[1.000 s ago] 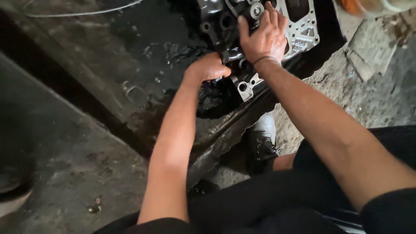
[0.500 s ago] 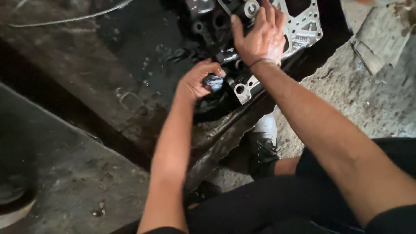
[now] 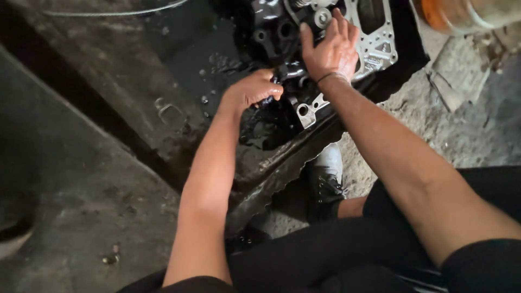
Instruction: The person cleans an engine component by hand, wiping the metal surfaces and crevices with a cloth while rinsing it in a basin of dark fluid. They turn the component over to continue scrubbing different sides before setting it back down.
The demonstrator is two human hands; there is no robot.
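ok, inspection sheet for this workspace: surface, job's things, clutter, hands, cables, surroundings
Surface: dark, wet metal tray on the ground, oily film and droplets.
Job's things: metal engine casting, oil-blackened on its left, bare grey with bolt holes on its right.
Clutter: orange-topped container at the top right.
Hands: left hand curled against the casting's lower edge, what it grips not visible; right hand flat on the casting, band at the wrist.
Cables: thin line across the top left.
Surroundings: gritty concrete floor, boot beside the tray.

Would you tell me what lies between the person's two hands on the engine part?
In the head view, a dark, oil-wet stretch of the engine part lies between the left hand and the right hand.
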